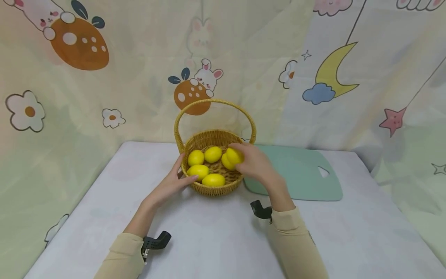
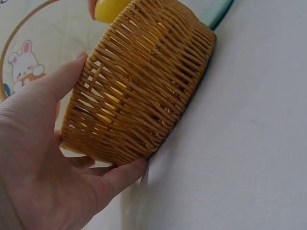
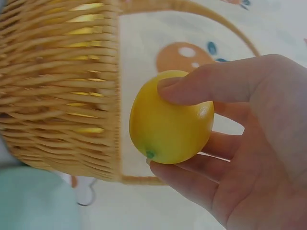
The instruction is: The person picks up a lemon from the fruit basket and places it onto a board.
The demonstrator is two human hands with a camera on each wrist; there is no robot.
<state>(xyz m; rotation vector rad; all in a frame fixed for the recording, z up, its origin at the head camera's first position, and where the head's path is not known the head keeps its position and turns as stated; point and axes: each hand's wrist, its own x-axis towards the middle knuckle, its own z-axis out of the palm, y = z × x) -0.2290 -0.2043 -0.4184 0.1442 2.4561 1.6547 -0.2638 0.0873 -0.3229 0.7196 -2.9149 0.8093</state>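
Observation:
A yellow lemon (image 3: 170,122) with a small green tip is pinched between the thumb and fingers of my right hand (image 1: 253,162). In the head view this lemon is over the right side of a wicker basket (image 1: 209,190); the right wrist view has it just above the rim, apart from the wicker. Several more lemons (image 1: 213,180) lie inside, one (image 1: 227,162) partly hidden behind the held one. My left hand (image 1: 170,183) grips the basket's left front side. In the left wrist view, its thumb touches the rim and its other fingers reach around the lower wall.
A mint green cutting board (image 1: 296,174) lies flat to the right of the basket, close beside it. The basket's tall arched handle (image 1: 216,101) stands upright. White cloth (image 1: 216,240) covers the table, and a patterned curtain (image 1: 139,77) hangs behind it.

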